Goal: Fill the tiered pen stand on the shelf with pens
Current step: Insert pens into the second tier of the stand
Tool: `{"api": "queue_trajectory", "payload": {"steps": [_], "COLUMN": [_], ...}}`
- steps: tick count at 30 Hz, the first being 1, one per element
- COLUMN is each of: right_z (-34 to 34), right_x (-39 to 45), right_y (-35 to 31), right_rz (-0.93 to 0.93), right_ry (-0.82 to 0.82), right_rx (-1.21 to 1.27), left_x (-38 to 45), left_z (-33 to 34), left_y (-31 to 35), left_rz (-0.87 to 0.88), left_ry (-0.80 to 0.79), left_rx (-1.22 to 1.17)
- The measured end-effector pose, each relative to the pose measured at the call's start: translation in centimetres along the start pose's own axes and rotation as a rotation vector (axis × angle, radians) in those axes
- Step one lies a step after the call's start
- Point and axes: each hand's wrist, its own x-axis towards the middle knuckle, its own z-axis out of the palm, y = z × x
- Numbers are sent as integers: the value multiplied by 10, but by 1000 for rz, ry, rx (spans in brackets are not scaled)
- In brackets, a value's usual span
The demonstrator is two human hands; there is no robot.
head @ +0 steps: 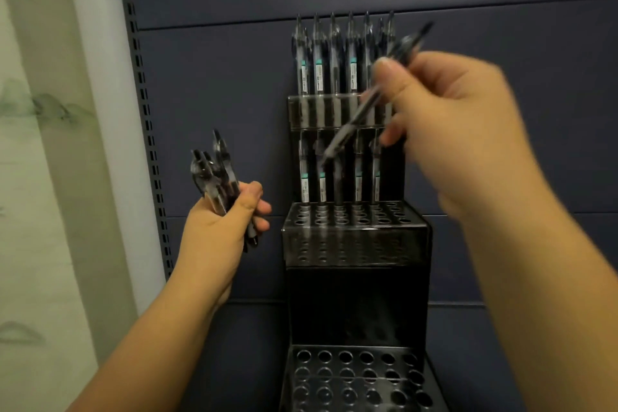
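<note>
While the right hand (448, 130) pinches one pen (371, 97) near mid-barrel, tilted with its tip down-left before the stand (356, 234) at frame centre, the left hand (220, 221) at centre left clenches a bundle of spare pens (214, 174). Top tier is stocked; the middle tier has its back row filled with front holes open; the bottom tier shows none. Judged: pens are light, rigid, with smooth plastic barrels liable to slip, so grip is best taken at mid-barrel, leaving the tip free to enter a hole. Motion blur obscures fine finger placement.
</note>
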Motion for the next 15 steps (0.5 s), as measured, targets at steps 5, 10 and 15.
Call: {"api": "queue_trajectory", "payload": {"steps": [5,10,15], "right_z": [-35,-40,-34], "right_x": [15,17,18], "right_y": [13,21,29], "right_rz": [-92,-49,6], "right_ry": [153,56,-71], "right_rx": [-310,-532,-625], "left_x": [-1,-7,-6], "left_z": [5,10,12], "left_y": [-16,-20,-21], "left_rz": [-106,-183,-238], "left_ry": [13,34,66], "left_rx": [97,83,40]}}
